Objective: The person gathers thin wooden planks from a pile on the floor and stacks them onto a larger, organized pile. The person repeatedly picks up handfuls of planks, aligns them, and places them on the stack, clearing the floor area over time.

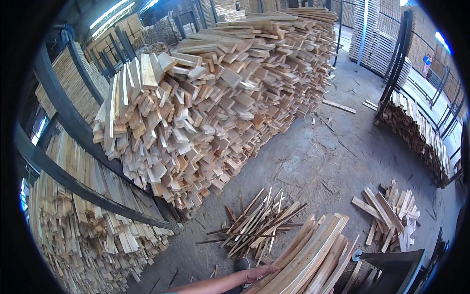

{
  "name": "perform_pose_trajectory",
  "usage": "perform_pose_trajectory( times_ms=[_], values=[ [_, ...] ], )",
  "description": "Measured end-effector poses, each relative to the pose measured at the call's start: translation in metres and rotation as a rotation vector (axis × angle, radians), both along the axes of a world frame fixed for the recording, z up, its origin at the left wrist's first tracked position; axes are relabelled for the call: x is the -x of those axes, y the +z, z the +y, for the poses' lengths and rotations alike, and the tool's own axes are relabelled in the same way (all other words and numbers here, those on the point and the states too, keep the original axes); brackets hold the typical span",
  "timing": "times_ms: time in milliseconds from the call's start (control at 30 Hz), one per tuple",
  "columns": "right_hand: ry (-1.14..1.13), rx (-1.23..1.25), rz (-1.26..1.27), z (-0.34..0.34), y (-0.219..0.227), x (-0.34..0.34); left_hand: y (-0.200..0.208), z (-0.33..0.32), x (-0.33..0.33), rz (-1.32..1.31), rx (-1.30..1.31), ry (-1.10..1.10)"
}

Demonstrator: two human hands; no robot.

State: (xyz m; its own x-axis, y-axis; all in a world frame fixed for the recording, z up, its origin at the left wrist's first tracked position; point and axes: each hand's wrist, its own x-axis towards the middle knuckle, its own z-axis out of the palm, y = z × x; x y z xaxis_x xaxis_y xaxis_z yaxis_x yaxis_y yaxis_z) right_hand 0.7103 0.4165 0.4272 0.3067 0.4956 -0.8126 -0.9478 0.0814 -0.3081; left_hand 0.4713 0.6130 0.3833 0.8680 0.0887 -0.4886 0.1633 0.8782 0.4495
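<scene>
My left hand (260,272) reaches in from the lower edge and presses against the left side of a bundle of wooden boards (313,255), its fingertips partly hidden by the wood. The boards are long and pale brown, lie side by side and fan out a little at their far ends. My right hand does not show. Just beyond the bundle, a loose heap of thin wood strips (259,220) lies on the floor.
A huge stack of boards (220,98) fills the middle left, beside dark metal posts (73,127). Another board stack (93,220) stands lower left. Short offcuts (391,213) lie at right, near a dark metal frame (391,264). A racked stack (416,132) stands farther right.
</scene>
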Motion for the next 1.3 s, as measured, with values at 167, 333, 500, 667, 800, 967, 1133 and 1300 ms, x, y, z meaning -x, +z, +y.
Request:
perform_pose_trajectory(
  times_ms=[167,333,500,667,800,967,1133,1300],
  values=[
    [0.136,-0.064,-0.031,0.046,0.01,0.003,-0.008,0.041,0.025,0.072,-0.069,0.165],
    [0.468,-0.458,-0.13,0.221,0.079,-0.033,0.073,0.167,0.026,-0.079,-0.326,0.338],
    [0.775,-0.702,-0.371,0.438,0.303,-0.005,0.269,0.308,0.05,-0.199,-0.458,0.643],
    [1.075,-0.839,-0.665,0.641,0.495,0.029,0.472,0.414,0.09,-0.247,-0.638,1.033],
    [1.184,-0.86,-0.99,0.765,0.568,0.12,0.49,0.525,0.169,-0.386,-0.725,1.141],
    [1.485,-0.907,-1.482,0.957,0.556,0.197,0.501,0.566,0.207,-0.201,-1.023,1.318],
    [1.412,-0.811,-1.933,1.029,0.397,0.245,0.428,0.578,0.23,0.11,-0.984,1.437],
    [1.575,-1.142,-0.553,0.997,0.382,0.185,0.415,0.581,0.243,0.319,-0.932,1.496]
  ],
)
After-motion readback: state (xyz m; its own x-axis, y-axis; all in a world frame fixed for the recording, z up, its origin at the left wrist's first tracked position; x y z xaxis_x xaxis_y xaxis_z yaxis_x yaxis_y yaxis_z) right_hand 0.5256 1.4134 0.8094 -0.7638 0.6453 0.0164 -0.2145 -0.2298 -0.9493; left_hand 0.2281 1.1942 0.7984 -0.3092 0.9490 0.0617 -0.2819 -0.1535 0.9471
